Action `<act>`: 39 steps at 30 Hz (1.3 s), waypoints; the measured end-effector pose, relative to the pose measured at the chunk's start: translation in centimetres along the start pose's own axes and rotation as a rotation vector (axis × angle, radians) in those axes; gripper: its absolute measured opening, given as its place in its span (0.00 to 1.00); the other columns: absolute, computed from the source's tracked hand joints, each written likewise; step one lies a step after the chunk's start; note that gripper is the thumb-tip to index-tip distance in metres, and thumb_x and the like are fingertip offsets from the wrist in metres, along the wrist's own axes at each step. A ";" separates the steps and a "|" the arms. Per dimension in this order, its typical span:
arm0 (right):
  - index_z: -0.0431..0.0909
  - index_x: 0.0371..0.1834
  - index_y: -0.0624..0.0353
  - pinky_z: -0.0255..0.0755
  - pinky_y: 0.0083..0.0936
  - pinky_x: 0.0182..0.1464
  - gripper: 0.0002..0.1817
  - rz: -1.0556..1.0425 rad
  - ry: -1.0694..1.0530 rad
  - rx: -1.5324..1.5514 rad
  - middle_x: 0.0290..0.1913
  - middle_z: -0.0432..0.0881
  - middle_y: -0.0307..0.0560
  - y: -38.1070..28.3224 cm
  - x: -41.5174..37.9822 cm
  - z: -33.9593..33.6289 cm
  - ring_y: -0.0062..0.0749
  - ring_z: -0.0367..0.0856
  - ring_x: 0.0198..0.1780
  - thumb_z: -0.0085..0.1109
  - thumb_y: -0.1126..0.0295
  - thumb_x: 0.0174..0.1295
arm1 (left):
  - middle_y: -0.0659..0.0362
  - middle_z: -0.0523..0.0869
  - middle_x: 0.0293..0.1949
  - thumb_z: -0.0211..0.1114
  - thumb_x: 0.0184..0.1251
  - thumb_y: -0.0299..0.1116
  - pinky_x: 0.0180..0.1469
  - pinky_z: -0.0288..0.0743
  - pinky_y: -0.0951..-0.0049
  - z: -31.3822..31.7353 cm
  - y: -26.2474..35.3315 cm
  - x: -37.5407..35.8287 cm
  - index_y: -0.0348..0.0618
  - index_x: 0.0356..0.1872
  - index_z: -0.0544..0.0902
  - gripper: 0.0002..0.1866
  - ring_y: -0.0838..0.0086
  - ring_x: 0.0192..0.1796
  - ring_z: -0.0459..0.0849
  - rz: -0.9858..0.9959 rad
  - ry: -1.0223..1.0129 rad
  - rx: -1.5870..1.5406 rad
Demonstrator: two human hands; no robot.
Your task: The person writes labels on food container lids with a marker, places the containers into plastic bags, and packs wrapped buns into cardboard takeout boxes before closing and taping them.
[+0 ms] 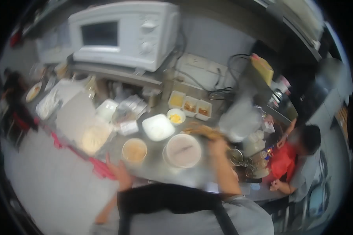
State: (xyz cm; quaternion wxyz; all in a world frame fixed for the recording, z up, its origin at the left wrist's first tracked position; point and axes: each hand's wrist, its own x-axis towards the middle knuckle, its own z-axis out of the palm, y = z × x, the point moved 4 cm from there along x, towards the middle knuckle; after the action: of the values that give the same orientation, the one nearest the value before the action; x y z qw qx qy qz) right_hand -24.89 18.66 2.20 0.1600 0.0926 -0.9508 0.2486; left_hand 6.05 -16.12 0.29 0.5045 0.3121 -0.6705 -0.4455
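My left hand point(121, 175) is at the front edge of the metal counter point(161, 173), fingers stretched out and slightly apart, with nothing in them. Just beyond it stands a round tub point(135, 151) with pale orange contents. My right hand point(218, 145) reaches over the counter, its fingers closed on a crumpled tan-brown thing point(198, 130) that looks like a cloth; motion blurs it. Between my hands sits a large white bucket point(182, 150) with a pinkish surface and a dark streak across it. Behind the bucket are a white square dish point(158, 127) and a small bowl point(176, 116) of yellow pieces.
A white microwave point(123, 37) stands on a shelf at the back. Several small containers point(190, 106) of food line the wall below cables. To the left lies a pale round item point(94, 139) on paper. A person in a red apron point(283, 159) works at right beside jars point(257, 170).
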 end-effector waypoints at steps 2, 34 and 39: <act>0.81 0.37 0.59 0.73 0.32 0.38 0.11 -0.086 0.117 0.262 0.30 0.81 0.51 2.1 2.6 -1.3 0.38 0.79 0.31 0.63 0.68 0.50 | 0.47 0.61 0.66 0.51 0.66 0.36 0.67 0.51 0.58 -1.0 4.2 0.3 0.38 0.66 0.58 0.29 0.59 0.68 0.60 0.052 -0.110 -0.194; 0.70 0.30 0.59 0.62 0.17 0.22 0.26 -0.046 -0.940 1.755 0.28 0.74 0.42 -31.7 -8.8 6.0 0.23 0.68 0.18 0.43 0.43 0.67 | 0.48 0.74 0.56 0.57 0.63 0.40 0.63 0.61 0.58 -0.5 1.8 -0.1 0.35 0.43 0.75 0.17 0.55 0.62 0.68 0.724 -0.862 0.291; 0.70 0.24 0.58 0.61 0.17 0.20 0.15 -0.123 -0.695 1.276 0.23 0.74 0.40 -29.5 -11.2 11.9 0.20 0.68 0.18 0.53 0.61 0.66 | 0.45 0.71 0.60 0.61 0.60 0.39 0.66 0.59 0.56 -1.1 1.4 -0.7 0.33 0.40 0.75 0.17 0.52 0.63 0.68 0.647 -0.906 0.245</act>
State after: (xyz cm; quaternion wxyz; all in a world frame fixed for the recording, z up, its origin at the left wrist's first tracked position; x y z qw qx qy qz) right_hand -9.95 -11.57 1.55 -0.2227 0.2949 -0.6097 0.7012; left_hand 7.35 -15.30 1.41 0.2374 -0.0750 -0.9282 -0.2766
